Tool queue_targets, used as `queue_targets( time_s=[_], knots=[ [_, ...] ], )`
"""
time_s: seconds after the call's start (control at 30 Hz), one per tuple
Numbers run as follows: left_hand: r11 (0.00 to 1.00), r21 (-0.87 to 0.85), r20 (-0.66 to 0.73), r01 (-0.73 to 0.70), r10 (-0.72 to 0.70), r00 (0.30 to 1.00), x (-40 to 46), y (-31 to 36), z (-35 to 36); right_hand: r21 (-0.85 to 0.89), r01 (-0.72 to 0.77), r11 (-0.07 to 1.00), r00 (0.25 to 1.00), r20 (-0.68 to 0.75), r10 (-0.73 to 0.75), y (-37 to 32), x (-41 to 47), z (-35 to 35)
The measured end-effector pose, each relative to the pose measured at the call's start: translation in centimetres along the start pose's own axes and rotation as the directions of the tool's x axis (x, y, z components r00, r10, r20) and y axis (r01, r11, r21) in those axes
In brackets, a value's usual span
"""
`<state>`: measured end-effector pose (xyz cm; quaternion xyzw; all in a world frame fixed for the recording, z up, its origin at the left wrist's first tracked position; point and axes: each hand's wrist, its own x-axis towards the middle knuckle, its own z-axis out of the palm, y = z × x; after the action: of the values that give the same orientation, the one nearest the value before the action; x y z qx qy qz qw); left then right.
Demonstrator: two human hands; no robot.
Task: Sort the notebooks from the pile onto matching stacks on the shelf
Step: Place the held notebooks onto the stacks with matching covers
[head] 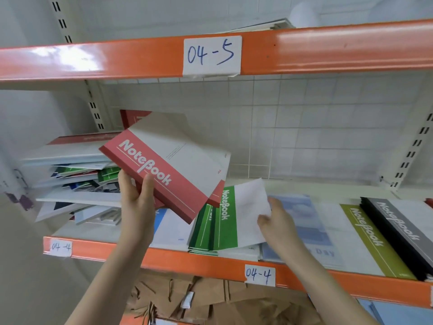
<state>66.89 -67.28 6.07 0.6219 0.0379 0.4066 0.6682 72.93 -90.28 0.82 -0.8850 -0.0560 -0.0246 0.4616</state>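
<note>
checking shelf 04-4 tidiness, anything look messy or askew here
Yes. The pile at the shelf's left end is a jumble: notebooks lie at mixed angles, some sagging and sticking out. The green stack is fanned, its edges not squared. The olive and black stacks look neat.

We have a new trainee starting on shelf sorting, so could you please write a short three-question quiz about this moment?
1. True or false: the left hand grips a red notebook.
2. Which stack does the right hand touch? A) olive B) green C) black
3. Fill in: the label on the front rail below the green stack reads ____.

Key: 1 true; 2 B; 3 04-4.
</note>
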Motion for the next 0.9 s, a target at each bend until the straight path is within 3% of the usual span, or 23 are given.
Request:
queue_targets(
  time_s=[0.17, 0.23, 0.27, 0.33, 0.4, 0.47, 0.63, 0.9],
  knots=[
    [0.998, -0.047, 0.006, 0.030, -0.030, 1.000, -0.2, -0.2, -0.9, -0.438, 0.069, 0.896, 0.997, 0.056, -0.049, -1.0, -1.8, 1.1],
    [0.998, -0.054, 0.020, 0.033, -0.032, 0.999, -0.2, 0.0, -1.2, -0.558, 0.178, 0.811, 0.978, 0.011, -0.207, -1.2, -2.6, 1.4],
    [0.998, -0.061, 0.030, 0.033, -0.031, 0.999, -0.1, 0.0, -1.3, -0.549, 0.259, 0.795, 0.955, 0.022, -0.295, -1.5, -3.0, 1.6],
    [0.997, -0.074, 0.046, 0.037, -0.034, 0.998, 0.0, 0.0, -1.5, -0.449, 0.440, 0.778, 0.897, 0.180, -0.404, -2.1, -3.3, 2.4],
    [0.996, -0.075, 0.048, 0.048, -0.044, 0.998, 0.3, -0.1, -1.6, -0.374, 0.564, 0.736, 0.816, 0.390, -0.427, -2.5, -3.4, 3.9],
    [0.996, -0.072, 0.054, 0.051, -0.047, 0.997, 0.5, -0.3, -1.8, -0.390, 0.607, 0.692, 0.775, 0.482, -0.408, -2.5, -3.3, 5.2],
    [0.996, -0.064, 0.077, 0.064, -0.059, 0.995, 1.1, -0.9, -2.4, -0.439, 0.556, 0.706, 0.821, 0.424, -0.384, -2.3, -2.8, 6.3],
    [0.993, -0.079, 0.068, 0.086, -0.081, 0.994, 1.0, -1.4, -2.6, -0.405, 0.584, 0.703, 0.797, 0.448, -0.404, -2.5, -2.5, 6.7]
  ],
)
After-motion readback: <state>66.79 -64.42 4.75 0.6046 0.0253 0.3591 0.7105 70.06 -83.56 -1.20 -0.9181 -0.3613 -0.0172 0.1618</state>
